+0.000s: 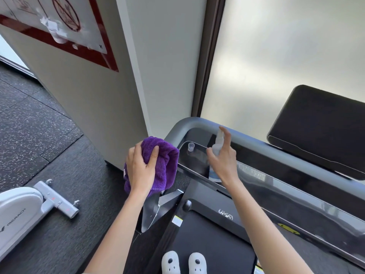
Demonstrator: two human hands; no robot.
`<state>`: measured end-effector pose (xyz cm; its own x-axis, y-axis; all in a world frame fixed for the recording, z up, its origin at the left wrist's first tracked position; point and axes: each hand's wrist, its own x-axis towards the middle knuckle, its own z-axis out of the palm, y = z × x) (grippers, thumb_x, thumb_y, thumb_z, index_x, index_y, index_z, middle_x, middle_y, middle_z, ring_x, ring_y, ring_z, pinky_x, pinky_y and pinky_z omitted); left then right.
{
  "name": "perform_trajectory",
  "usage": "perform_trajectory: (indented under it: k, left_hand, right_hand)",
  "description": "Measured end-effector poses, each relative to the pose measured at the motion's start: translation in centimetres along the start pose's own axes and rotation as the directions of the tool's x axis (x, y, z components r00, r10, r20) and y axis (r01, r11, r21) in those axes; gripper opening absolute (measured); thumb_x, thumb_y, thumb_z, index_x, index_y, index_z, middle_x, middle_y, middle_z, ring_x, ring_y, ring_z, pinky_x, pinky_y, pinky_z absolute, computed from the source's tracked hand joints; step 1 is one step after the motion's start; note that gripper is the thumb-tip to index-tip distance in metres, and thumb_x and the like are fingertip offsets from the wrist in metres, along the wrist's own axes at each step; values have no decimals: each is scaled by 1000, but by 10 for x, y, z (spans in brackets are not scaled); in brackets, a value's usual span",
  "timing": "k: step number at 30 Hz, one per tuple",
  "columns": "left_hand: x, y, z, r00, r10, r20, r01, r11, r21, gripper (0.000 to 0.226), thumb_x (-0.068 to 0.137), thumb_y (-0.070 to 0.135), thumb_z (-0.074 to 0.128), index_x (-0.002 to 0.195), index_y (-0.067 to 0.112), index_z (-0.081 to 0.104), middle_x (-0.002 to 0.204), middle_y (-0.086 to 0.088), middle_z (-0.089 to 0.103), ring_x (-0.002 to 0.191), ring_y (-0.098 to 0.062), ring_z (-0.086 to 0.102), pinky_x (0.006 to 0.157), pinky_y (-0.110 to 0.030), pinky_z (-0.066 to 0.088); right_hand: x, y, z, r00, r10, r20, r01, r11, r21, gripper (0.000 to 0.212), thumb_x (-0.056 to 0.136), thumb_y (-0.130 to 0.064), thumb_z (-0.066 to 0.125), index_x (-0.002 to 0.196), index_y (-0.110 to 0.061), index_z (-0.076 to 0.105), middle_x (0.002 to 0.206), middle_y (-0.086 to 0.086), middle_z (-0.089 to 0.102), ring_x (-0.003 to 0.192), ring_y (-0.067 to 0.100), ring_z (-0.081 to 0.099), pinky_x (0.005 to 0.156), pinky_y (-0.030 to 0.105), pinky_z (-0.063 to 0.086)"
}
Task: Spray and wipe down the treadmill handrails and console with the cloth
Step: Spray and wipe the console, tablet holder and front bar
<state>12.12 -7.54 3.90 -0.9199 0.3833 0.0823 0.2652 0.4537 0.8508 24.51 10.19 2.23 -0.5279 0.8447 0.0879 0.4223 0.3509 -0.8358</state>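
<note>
My left hand grips a bunched purple cloth just left of the treadmill's left corner. My right hand holds a small clear spray bottle upright over the glossy black console, with the index finger raised on top of the nozzle. The bottle's clear cap stands on the console's left end. A grey handrail curves round the console's far edge. The dark screen rises at the right.
A white pillar with a red-framed sign stands close to the treadmill's left. A white exercise machine sits on the speckled floor at lower left. My feet in white slippers stand on the treadmill belt. Frosted glass lies behind.
</note>
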Motion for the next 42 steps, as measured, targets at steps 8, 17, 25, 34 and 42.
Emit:
perform_trajectory:
  k: [8,17,25,34,42]
  left_hand:
    - [-23,21,23,992,99,78,-94,994,-61,70,82,61,41,124,6,55,112,-8,52,109,-30,52,96,-42,42]
    - [-40,31,46,978,117,175,-100,990,-100,59,85,56,44,120,10,55,108,0,47,111,-28,50,98,-42,38]
    - [-44,33,52,968,120,219,-100,990,-98,57,87,55,45,118,8,55,106,-6,50,104,-29,53,96,-46,41]
    - [-64,44,74,924,183,337,-140,979,-147,55,87,53,45,119,9,56,111,-4,51,108,-21,48,94,-32,35]
    - [-94,52,79,926,209,315,-180,976,-119,59,86,58,41,121,14,56,113,0,52,105,-17,49,93,-41,42]
  right_hand:
    - [-82,36,-88,965,21,-263,-34,998,-44,59,86,-8,72,129,-35,42,51,8,50,50,22,49,55,15,42]
    - [-101,44,-105,918,87,-387,-140,984,-111,59,82,2,64,121,-36,41,51,-7,45,48,23,49,53,31,39]
    - [-111,45,-115,929,138,-343,-202,966,-160,59,84,-3,64,130,-33,42,46,-8,41,50,18,45,55,34,39]
    - [-163,56,-159,848,143,-510,-233,965,-116,62,85,-1,68,128,-34,40,47,-9,43,46,18,44,55,28,43]
    - [-166,69,-181,827,149,-543,-209,977,-49,52,85,3,63,124,-26,43,66,16,60,45,36,56,62,41,49]
